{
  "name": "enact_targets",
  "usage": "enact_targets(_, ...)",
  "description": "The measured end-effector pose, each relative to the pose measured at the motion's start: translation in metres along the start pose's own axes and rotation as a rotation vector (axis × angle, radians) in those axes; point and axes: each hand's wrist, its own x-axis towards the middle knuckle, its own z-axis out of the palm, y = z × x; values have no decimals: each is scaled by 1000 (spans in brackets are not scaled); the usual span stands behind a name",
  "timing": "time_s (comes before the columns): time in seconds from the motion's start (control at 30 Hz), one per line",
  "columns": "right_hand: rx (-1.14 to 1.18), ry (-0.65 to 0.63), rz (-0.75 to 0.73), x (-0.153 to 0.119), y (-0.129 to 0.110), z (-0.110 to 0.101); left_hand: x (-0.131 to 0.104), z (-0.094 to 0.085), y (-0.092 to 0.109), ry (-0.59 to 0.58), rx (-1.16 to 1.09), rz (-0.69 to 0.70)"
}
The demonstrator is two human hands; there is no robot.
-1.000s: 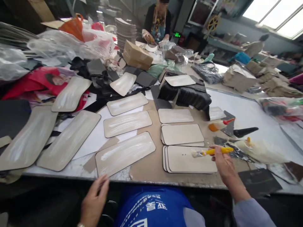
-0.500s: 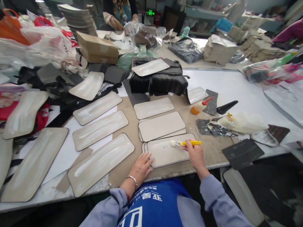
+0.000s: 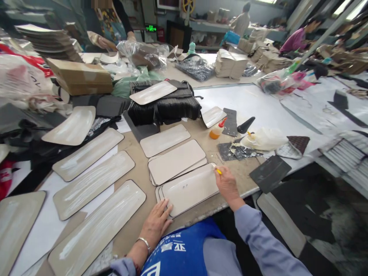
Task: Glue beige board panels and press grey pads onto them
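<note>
My right hand [image 3: 227,184] is closed round a yellow-handled brush [image 3: 219,171], its bristles at the right end of the top beige panel [image 3: 189,189] in a small stack. Spread fingers of my left hand [image 3: 156,219] rest on the left edge of that stack. Whitish streaks mark the panel's surface. Just behind lies a second stack of beige panels [image 3: 176,161], with a single panel [image 3: 165,140] beyond it. Several streaked panels [image 3: 94,184] lie to the left.
A glue bottle [image 3: 217,129], a black nozzle-shaped piece [image 3: 246,125] and a whitish bag [image 3: 264,139] sit to the right. A bundle of black pieces [image 3: 165,105] stands behind. A cardboard box [image 3: 80,76] is back left. Other people are across the room.
The brush in my right hand has moved from the panel's middle to its right end. My left hand stays on the stack. The camera view has turned to the right.
</note>
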Motion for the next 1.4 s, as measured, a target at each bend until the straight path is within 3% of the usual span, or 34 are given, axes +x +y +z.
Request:
enact_targets(0.17,-43,-161,-276,-41,-79,33,0,5,-3,57,17,41)
enact_targets(0.27,62,-261,-400,-62,-118,40,1,4,-5,64,3,55)
enact_targets(0.37,302,-303,-320,-73,-137,36,1,3,-8,57,-21,86)
enact_targets(0.47,551,-274,117,-79,-129,25,-1,4,-11,69,-45,97)
enact_targets(0.53,610,-235,416,-79,-106,16,-2,4,-12,72,-61,86)
enact_targets(0.6,582,-167,572,-74,-74,4,-2,4,-13,66,-73,84)
enact_targets(0.7,424,8,618,-58,-23,-19,-1,2,-13,57,-66,104)
enact_targets(0.8,146,135,413,-50,2,-31,1,1,-13,66,-37,123)
enact_targets(0.9,21,57,182,-66,-16,-22,2,1,-15,65,-61,122)
enact_targets(1.0,42,-71,68,-95,-67,0,2,2,-17,62,-113,118)
enact_targets(1.1,203,-188,-10,-117,-120,13,1,3,-18,63,-144,111)
enact_targets(1.17,374,-242,28,-122,-138,14,1,4,-19,54,-169,89)
enact_targets(1.27,524,-226,284,-119,-126,4,1,3,-18,38,-178,62)
enact_targets(1.33,513,-134,465,-113,-104,-5,1,1,-16,29,-167,62)
enact_targets(1.4,464,-26,551,-107,-90,-11,2,-2,-14,15,-163,58)
